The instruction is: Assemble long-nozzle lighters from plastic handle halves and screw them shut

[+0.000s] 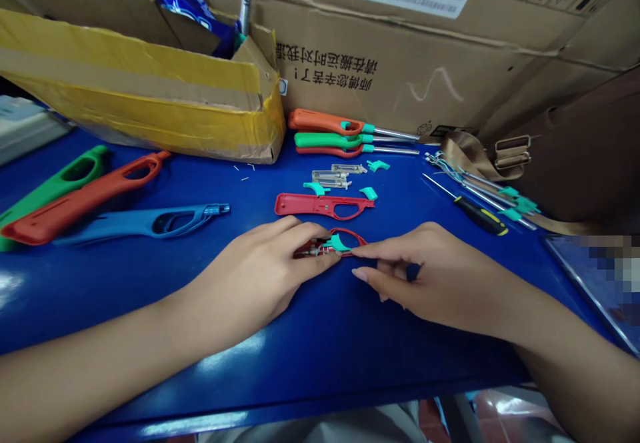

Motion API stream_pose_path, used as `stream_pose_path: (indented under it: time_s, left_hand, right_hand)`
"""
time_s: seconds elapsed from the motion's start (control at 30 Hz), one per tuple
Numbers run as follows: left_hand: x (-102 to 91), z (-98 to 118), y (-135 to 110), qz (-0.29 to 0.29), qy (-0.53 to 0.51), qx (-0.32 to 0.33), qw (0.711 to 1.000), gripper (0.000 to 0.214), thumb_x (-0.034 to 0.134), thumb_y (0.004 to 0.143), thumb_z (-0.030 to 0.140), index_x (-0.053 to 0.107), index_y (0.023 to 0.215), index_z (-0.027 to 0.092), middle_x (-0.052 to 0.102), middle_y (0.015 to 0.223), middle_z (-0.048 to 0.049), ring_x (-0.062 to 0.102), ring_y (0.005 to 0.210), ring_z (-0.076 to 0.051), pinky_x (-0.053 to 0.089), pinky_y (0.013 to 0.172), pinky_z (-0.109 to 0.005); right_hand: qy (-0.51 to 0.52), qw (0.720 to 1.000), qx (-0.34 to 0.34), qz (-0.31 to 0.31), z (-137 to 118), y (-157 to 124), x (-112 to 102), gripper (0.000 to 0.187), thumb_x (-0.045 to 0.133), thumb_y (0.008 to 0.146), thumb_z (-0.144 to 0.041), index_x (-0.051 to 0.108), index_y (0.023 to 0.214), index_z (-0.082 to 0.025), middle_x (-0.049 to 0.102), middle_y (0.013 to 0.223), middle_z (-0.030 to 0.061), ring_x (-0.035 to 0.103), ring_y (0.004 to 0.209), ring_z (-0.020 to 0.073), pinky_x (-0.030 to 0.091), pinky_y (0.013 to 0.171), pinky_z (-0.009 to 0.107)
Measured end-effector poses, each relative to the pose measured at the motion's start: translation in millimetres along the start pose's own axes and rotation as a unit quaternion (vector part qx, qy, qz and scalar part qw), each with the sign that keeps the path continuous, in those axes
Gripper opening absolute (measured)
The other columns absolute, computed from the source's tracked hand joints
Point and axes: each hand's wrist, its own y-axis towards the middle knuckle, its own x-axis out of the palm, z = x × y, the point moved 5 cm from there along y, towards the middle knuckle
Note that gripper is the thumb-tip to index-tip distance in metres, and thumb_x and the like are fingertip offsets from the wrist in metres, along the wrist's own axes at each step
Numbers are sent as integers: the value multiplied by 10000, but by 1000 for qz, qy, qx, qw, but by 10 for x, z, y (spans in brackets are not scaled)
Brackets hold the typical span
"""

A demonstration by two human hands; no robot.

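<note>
Red plastic lighter shell [325, 247] with a teal trigger lies at the frame's centre on the glossy blue table [320, 356]. The left hand [260, 276] pinches its left end, and the right hand [425, 276] grips its looped guard between thumb and forefinger. Just above lies a second red plastic shell half [320, 205], with a small teal trigger piece [370, 193] beside it.
</note>
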Motion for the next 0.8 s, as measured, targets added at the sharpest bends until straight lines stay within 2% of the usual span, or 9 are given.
stream_pose_path:
  time_s: [0.1, 0.3, 0.53, 0.8]
  left_hand:
    - [-1, 0, 1, 5, -6, 3, 1000, 405, 429, 1018, 137, 680, 1324, 226, 668, 1223, -125, 640, 1085, -278, 613, 865, -435]
    - [12, -6, 8, 4, 1, 4, 1000, 403, 437, 1017, 141, 681, 1326, 228, 669, 1220, -123, 646, 1073, -276, 624, 851, -430]
    - [4, -21, -19, 7, -7, 10, 1000, 371, 459, 1028, 159, 689, 1315, 208, 689, 1278, -105, 658, 1105, -265, 628, 900, -421]
    - [9, -43, -26, 21, -30, 5, 999, 349, 464, 1043, 173, 699, 1299, 198, 705, 1284, -95, 673, 1102, -262, 631, 910, -426]
  right_hand:
    - [-8, 1000, 0, -17, -5, 13, 31, 230, 620, 963, -318, 765, 806, -235, 714, 606, -32, 639, 536, 120, 416, 569, 272]
    - [-8, 1000, -2, -25, -16, 10, 43, 249, 614, 968, -324, 745, 780, -228, 708, 602, -34, 626, 534, 116, 411, 577, 272]
    - [-35, 999, 14, -4, 41, -14, -23, 314, 596, 976, -402, 759, 768, -232, 690, 584, -15, 597, 521, 122, 385, 557, 277]
    - [-42, 999, 15, -3, 33, -7, -22, 300, 610, 966, -360, 759, 747, -217, 683, 575, -13, 585, 501, 114, 391, 554, 279]
